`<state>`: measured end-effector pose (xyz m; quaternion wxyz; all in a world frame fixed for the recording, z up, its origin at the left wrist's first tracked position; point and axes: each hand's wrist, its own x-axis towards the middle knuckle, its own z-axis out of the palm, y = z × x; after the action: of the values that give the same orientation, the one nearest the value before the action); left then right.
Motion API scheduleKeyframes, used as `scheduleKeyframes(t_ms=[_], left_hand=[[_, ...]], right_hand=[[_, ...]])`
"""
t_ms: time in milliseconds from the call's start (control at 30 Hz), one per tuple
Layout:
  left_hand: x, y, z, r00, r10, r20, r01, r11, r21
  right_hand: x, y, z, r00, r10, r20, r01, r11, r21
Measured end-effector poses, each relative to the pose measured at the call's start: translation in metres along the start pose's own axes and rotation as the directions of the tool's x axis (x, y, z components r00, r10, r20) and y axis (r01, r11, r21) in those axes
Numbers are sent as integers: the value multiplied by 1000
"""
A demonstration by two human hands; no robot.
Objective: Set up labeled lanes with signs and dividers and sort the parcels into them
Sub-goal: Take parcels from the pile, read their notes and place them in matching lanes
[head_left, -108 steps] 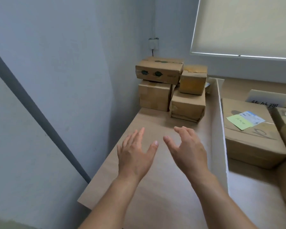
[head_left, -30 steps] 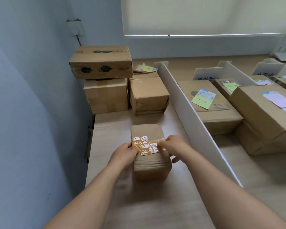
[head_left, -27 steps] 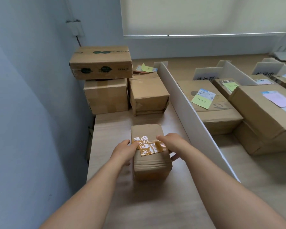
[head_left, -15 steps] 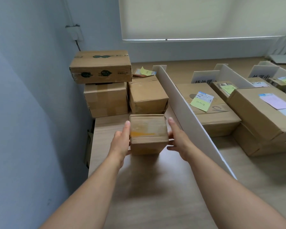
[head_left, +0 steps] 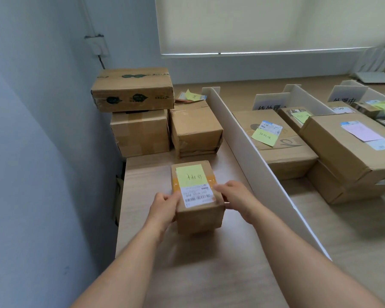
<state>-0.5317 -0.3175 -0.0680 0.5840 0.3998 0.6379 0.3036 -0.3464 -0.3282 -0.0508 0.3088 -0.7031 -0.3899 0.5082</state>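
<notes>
Both hands, left hand (head_left: pixel 165 206) and right hand (head_left: pixel 236 195), are wrapped around a small parcel (head_left: pixel 197 196) on the counter (head_left: pixel 209 274), left of the divider (head_left: pixel 253 156). Probably light and stiff, so it's best gripped by the side faces, not the smooth label on top.

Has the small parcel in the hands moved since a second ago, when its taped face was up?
Yes. The small parcel has been turned over: a green note and barcode label now face up. It sits at much the same spot beside the white divider.

Wood table (head_left: pixel 209 274) w/ parcels (head_left: pixel 196 132), dividers (head_left: pixel 253 161), signs (head_left: pixel 269 102).
</notes>
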Motion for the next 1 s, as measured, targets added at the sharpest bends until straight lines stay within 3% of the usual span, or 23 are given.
scheduleKeyframes(t_ms=[100, 467, 600, 667, 733, 833, 933, 1000], left_hand=[[1, -17, 3, 998, -17, -56, 22, 995, 102], [1, -17, 8, 997, 48, -65, -41, 994, 104], [2, -12, -7, 945, 116, -305, -49, 975, 218], [0, -12, -12, 937, 92, -336, 24, 945, 327], [-2, -13, -11, 949, 43, -312, 83, 921, 380], [-3, -13, -7, 974, -36, -223, 111, 936, 335], [0, -9, -6, 979, -49, -197, 94, 969, 227], [-1, -1, -7, 971, 17, -240, 15, 991, 131]], right_hand=[[0, 15, 6, 997, 25, -67, -33, 992, -119], [-2, 17, 9, 995, 48, -82, -62, 983, -174], [-2, 18, 4, 964, 113, -243, -174, 954, -244], [3, 20, 0, 947, 59, -316, -165, 933, -321], [7, 17, 0, 956, 7, -292, -114, 929, -351], [15, 13, 3, 965, -22, -263, -81, 923, -375], [17, 13, -1, 929, -17, -369, -151, 893, -423], [14, 15, -9, 895, -9, -446, -222, 858, -464]])
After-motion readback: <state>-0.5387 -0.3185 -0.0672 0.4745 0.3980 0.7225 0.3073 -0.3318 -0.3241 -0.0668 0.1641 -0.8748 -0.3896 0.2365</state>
